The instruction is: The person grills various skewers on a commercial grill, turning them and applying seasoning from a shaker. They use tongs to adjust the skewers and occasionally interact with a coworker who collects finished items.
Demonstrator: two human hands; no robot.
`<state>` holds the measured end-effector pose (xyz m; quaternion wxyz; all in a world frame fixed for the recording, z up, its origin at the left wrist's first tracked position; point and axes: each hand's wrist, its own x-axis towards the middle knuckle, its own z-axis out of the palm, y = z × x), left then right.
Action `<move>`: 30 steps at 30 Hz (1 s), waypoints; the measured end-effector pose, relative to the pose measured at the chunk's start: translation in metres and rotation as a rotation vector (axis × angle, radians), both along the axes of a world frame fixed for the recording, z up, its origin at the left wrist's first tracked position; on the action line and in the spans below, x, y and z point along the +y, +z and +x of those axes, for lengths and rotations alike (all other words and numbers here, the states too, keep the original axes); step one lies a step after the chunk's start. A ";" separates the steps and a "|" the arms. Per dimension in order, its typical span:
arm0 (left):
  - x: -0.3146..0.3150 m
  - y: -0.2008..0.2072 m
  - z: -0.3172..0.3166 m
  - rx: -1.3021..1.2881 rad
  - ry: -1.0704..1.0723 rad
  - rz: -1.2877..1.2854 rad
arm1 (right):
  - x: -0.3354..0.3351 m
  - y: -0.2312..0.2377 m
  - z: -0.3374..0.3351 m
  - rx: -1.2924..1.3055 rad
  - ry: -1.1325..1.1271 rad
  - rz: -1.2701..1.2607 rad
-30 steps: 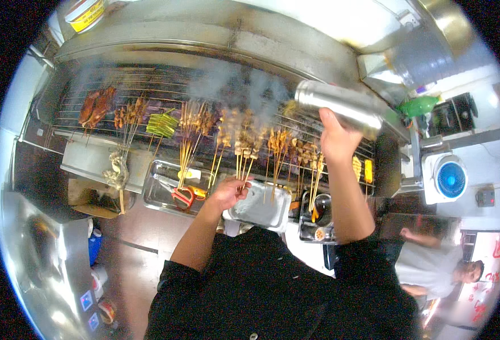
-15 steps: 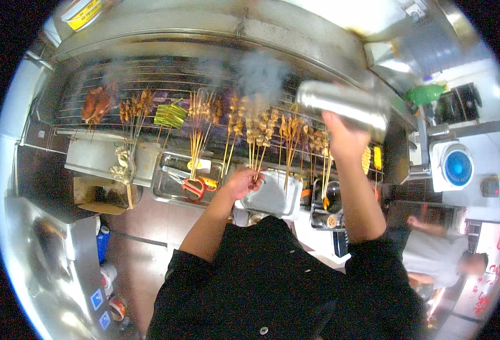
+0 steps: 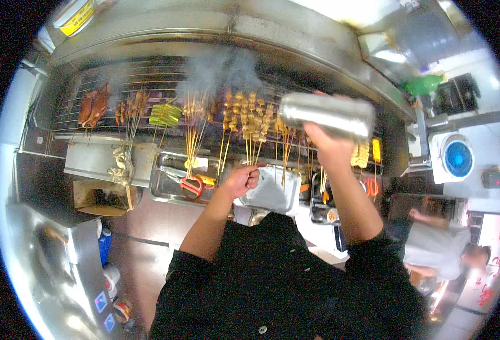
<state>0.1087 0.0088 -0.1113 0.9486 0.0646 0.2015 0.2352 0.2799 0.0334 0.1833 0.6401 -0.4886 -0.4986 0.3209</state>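
Observation:
My right hand (image 3: 335, 144) is wrapped round a silver metal shaker can (image 3: 326, 113), tipped on its side above the grill (image 3: 148, 79) and blurred by motion. Below and left of the can, a bunch of meat skewers (image 3: 255, 122) lies over the heat, smoke rising behind it. My left hand (image 3: 242, 180) is closed at the near stick ends of that bunch; its fingers partly hide the grip. Farther left along the grill are green vegetable skewers (image 3: 165, 115), more thin skewers (image 3: 193, 116) and a flat reddish-brown piece of meat (image 3: 94, 106).
Just in front of the grill are a metal tray (image 3: 272, 195) and another with red-handled scissors (image 3: 192, 186). A cardboard box (image 3: 100, 198) stands at the left. On the right are a blue-centred fan (image 3: 457, 162) and another person (image 3: 437, 246) in a light shirt.
The shaker can and my right hand have shifted left and slightly down. My left hand stays by the stick ends. Smoke has spread left, leaving the meat on the bunch clearer.

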 end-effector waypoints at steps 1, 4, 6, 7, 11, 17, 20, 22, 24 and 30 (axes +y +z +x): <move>-0.002 -0.002 -0.001 -0.036 0.005 0.030 | -0.002 -0.003 0.001 0.036 0.069 0.269; -0.016 -0.009 -0.004 0.108 -0.027 0.140 | 0.011 0.001 0.028 -0.102 -0.139 -0.210; -0.025 -0.012 -0.002 0.148 -0.055 0.260 | 0.029 0.001 0.046 -0.112 -0.066 0.281; -0.029 -0.013 0.002 0.111 -0.073 0.284 | 0.042 0.002 0.056 -0.063 -0.089 0.112; -0.051 0.001 0.040 0.276 -0.097 0.437 | 0.060 0.000 0.087 -0.231 -0.170 0.153; -0.050 0.041 0.124 0.917 0.163 0.387 | 0.039 -0.012 0.124 -0.086 0.081 0.266; -0.056 0.050 0.145 1.482 0.171 0.797 | 0.037 -0.010 0.136 -0.154 0.036 -0.126; -0.055 0.051 0.155 1.677 0.227 0.865 | 0.037 -0.004 0.137 0.029 0.085 0.165; -0.057 0.049 0.157 1.761 0.128 0.876 | 0.037 0.007 0.136 -0.074 0.168 -0.105; -0.059 0.036 0.118 1.534 0.286 1.148 | 0.017 0.037 0.145 0.087 0.194 0.148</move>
